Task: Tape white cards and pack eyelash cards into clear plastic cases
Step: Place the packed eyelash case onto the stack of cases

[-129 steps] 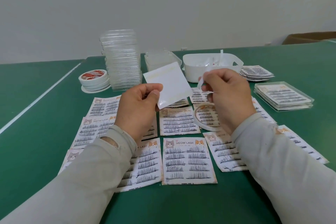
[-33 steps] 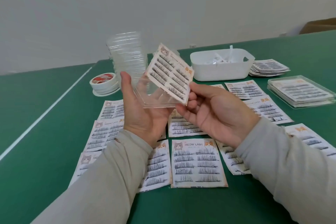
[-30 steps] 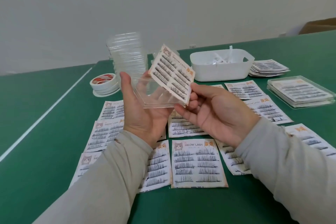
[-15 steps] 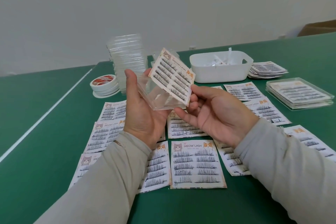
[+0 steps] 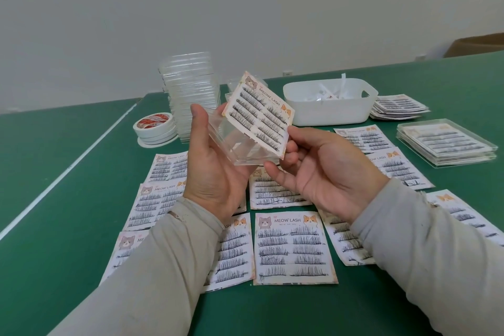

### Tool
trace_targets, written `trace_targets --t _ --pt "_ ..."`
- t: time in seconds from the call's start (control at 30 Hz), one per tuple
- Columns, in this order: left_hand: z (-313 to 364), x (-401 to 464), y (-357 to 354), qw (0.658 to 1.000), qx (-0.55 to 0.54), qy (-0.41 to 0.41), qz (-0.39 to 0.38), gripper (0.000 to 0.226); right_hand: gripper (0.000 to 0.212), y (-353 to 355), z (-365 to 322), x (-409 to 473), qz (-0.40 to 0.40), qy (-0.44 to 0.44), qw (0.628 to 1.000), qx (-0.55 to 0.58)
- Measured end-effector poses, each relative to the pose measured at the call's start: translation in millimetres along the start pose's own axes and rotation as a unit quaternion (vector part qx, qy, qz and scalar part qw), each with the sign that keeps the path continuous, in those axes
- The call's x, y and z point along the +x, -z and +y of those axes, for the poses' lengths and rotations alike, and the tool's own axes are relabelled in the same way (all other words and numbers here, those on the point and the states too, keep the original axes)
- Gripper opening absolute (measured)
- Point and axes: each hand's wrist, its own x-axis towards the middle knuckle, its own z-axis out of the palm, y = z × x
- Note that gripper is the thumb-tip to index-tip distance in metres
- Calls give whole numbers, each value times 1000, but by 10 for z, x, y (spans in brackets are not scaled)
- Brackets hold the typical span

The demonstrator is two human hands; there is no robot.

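My left hand (image 5: 215, 174) grips an open clear plastic case (image 5: 240, 151), thumb along its left rim and fingers underneath. My right hand (image 5: 327, 172) pinches the lower right corner of an eyelash card (image 5: 259, 112) printed with cats and rows of black lashes. The card is tilted, with its left edge resting in the case and its right side raised above the rim. Both are held in the air over several more eyelash cards (image 5: 294, 248) laid out in rows on the green table (image 5: 54, 226).
A tall stack of empty clear cases (image 5: 191, 90) stands at the back, with rolls of tape (image 5: 155, 128) to its left. A white bin (image 5: 327, 106) of paper strips sits behind. Filled cases (image 5: 447, 144) and a pile of cards (image 5: 398, 109) lie at the right.
Four seconds ago my hands held a white card and a tape strip; now they hold the case and an eyelash card. Over the last second the case tipped more upright.
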Motion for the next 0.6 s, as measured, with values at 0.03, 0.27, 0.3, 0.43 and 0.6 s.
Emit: trace_targets --t 0.03,0.27,0.3,0.43,0.6 --pt "1 3 3 1000 -3 -2 -3 88 34 0 0 2 -1 0 1000 0" --pt "-16 5 41 1000 3 -15 -12 83 27 23 -60 7 -1 16 1000 27" --pt "-17 2 51 1000 3 -11 1 79 26 27 -88 7 4 24 999 30" --pt "-12 4 93 999 13 35 17 70 23 45 -207 3 4 84 996 39" --pt "-17 4 118 993 21 113 8 77 22 66 -325 -26 -4 157 986 61"
